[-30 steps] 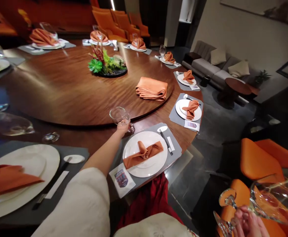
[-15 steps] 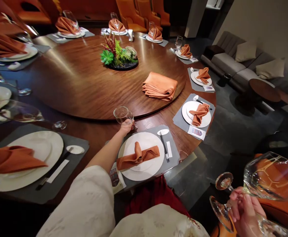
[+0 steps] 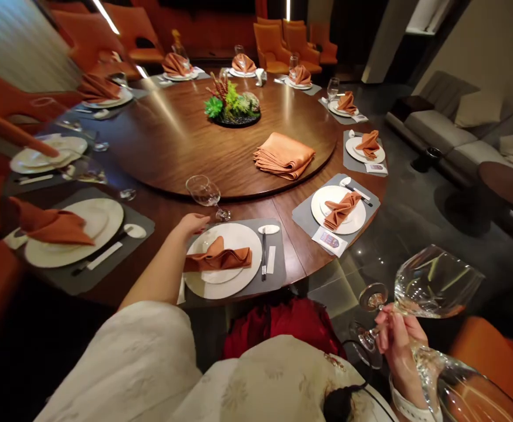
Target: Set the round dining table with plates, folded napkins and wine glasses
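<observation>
A wine glass (image 3: 203,190) stands on the table behind the nearest place setting. My left hand (image 3: 193,224) is just in front of it, its fingers stretched out and holding nothing. Below and right of that hand lies a white plate (image 3: 256,258) topped by a folded orange napkin (image 3: 227,258). Low on the right, away from the table, my right hand (image 3: 399,337) is closed round the stems of wine glasses. One bowl (image 3: 436,284) tilts to the right and another (image 3: 480,392) hangs toward the bottom edge.
A pile of orange napkins (image 3: 285,155) lies on the turntable (image 3: 172,152), with a plant centrepiece (image 3: 232,105) farther back. Several place settings ring the table. An orange chair (image 3: 493,357) is at lower right, and a grey sofa (image 3: 441,123) stands beyond.
My left hand has let go of the wine glass and drawn back to the left of it. The view has shifted, and my right hand still holds its glasses.
</observation>
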A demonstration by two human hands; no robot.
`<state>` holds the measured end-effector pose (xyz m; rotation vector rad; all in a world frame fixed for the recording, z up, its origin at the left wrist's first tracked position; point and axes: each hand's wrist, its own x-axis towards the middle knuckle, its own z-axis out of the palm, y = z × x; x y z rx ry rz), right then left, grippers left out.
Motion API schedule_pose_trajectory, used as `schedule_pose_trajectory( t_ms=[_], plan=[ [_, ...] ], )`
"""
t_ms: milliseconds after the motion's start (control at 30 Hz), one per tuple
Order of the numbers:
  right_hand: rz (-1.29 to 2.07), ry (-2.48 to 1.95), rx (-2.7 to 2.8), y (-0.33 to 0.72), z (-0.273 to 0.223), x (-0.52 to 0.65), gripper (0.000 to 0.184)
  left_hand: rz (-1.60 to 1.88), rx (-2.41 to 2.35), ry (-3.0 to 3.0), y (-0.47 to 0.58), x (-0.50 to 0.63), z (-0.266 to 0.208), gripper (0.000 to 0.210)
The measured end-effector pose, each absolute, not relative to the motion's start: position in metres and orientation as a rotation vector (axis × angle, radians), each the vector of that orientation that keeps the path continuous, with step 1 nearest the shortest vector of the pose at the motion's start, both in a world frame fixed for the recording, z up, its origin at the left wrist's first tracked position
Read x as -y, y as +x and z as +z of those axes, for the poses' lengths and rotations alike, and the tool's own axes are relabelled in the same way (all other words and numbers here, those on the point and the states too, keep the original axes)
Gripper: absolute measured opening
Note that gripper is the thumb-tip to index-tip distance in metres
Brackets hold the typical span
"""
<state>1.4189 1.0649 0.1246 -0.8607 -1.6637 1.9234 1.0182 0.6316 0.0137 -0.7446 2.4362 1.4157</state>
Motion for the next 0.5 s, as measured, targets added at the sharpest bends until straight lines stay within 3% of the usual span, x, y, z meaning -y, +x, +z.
schedule_pose_trajectory(
  t_ms=[100,200,300,500],
  plan=[
    [1.996,-0.9,1.799,1.419,0.114,-1.116,0.049,1.468,-2.443,-0.491,1.077,-0.675,0.033,0.04],
    [2.064,-0.901,1.995,1.411,0.112,-1.15,0.049,1.319,-2.332,-0.184,1.14,-0.744,0.022,0.033],
    [2.153,-0.823,2.088,1.396,0.117,-1.163,0.05,1.058,-2.442,-0.353,1.188,-0.793,-0.012,0.02],
    [2.193,-0.809,2.204,1.376,0.12,-1.174,0.055,0.886,-2.755,-0.764,1.233,-0.805,-0.068,0.003]
  ],
)
